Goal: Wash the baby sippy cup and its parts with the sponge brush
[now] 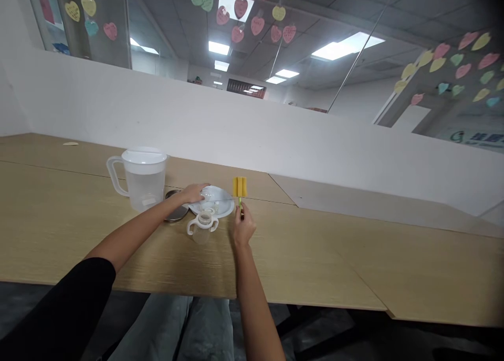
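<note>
In my right hand point(244, 225) is a sponge bottle brush, held upright by its thin green handle, with its yellow sponge head point(240, 187) on top. My left hand point(195, 193) reaches over the left rim of a white dish point(225, 208), fingers apart beside a clear piece point(208, 194) lying in it. Whether the fingertips touch this piece is hard to see. Just in front of the dish stands a clear baby bottle point(202, 236), uncapped, with a white two-handled collar. A round metal lid or plate point(176, 213) lies partly under my left forearm.
A large clear pitcher point(146, 185) with a white lid and handle stands left of the dish. Behind the wooden table point(307, 261) runs a low white wall point(197, 125) with glass above it, bearing heart-shaped notes. A small pale flat piece point(71, 144) lies far left.
</note>
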Demonstrator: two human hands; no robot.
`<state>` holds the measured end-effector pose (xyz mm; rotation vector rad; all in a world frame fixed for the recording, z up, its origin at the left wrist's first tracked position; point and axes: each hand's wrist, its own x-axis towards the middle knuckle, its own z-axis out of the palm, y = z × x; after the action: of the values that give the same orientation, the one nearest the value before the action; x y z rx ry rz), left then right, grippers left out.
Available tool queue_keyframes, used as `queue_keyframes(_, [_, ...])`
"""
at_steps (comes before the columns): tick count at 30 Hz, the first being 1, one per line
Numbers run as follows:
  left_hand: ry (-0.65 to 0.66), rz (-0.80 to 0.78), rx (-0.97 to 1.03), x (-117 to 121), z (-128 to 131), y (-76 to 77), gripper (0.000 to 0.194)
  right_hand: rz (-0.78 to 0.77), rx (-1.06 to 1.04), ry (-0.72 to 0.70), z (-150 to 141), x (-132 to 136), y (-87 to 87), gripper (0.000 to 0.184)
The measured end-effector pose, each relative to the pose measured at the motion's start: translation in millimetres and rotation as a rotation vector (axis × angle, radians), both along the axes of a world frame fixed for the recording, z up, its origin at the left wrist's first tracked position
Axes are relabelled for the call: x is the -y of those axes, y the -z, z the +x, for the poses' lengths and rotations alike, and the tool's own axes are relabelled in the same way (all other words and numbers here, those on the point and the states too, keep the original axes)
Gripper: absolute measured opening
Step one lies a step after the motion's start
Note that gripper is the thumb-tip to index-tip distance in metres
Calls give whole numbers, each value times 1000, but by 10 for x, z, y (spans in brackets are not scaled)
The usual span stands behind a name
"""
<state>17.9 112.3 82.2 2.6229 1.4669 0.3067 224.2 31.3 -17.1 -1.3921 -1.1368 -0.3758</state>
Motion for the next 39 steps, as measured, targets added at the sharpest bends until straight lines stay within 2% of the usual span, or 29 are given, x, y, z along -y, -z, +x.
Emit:
queue_keyframes(3, [9, 50, 110, -13, -34, -18, 71, 5, 51, -37, 7, -17, 29, 52])
queue_keyframes(8, [-13, 120, 293, -60, -31, 14, 55, -61, 117, -72, 13, -28, 47, 50])
queue_keyframes(12, [3, 78, 123, -59, -2, 43, 52, -100, 115, -61, 11, -23, 41, 50])
queue_keyframes(15, [-39, 44, 2, -30, 48, 71, 53, -106, 111, -55, 16, -23, 41, 51])
queue_keyframes(23, [-128, -5, -59, 0, 181, 153, 61, -161, 82, -71, 23, -3, 29, 53])
queue_keyframes(27, [-158, 39, -24, 54, 209, 154, 67, -184, 65, -65, 18, 5, 15, 54])
queue_keyframes(29, [-168, 93, 8, 92, 209, 135, 62, -196, 57, -58, 13, 6, 4, 54])
queue_keyframes(31, [-145, 108, 26, 123, 191, 109, 48, -200, 45, -48, 6, 9, -10, 55])
queue_keyframes(35, [-22, -14, -6, 153, 129, 75, 19, -189, 31, -28, -6, 18, -31, 58])
queue_keyframes(39, [22, -90, -11, 159, 114, 98, 11, -152, 39, -17, -8, 21, -32, 61])
